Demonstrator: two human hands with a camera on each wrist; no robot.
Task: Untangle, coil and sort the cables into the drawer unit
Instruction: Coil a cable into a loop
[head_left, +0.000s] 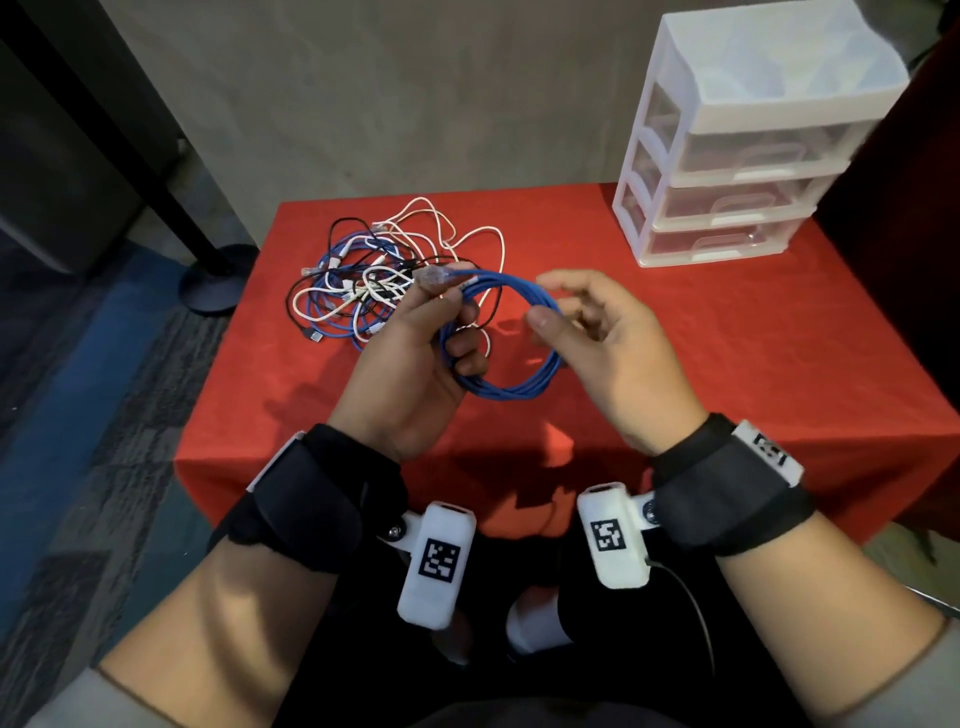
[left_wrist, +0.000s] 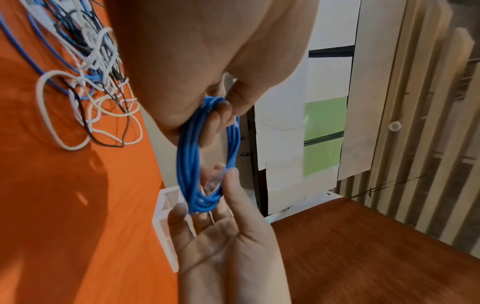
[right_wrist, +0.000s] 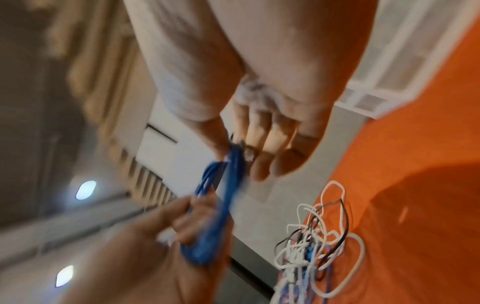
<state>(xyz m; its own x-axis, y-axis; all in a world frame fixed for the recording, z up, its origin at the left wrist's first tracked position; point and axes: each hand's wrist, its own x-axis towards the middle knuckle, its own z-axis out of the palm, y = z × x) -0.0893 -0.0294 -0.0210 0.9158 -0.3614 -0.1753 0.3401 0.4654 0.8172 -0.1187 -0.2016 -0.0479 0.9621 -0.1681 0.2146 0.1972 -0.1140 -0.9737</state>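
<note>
Cable tangle (head_left: 358, 291) lies left on the table (head_left: 727, 338) — drawer unit (head_left: 737, 156) behind, right.

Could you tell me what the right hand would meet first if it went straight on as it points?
The blue cable coil, at the fingertips of the right hand; the left hand grips its far side beyond.

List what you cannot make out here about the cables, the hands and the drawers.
- Drawers: contents unclear in the head view; frosted fronts blur them.
- Right hand: whether it pinches the coil is lost to motion blur, worst in the right wrist view.
- Tangle: cable count unreadable in the head view; strands overlap and are small.
- Coil's left side: hidden by the left hand, head view.
</note>
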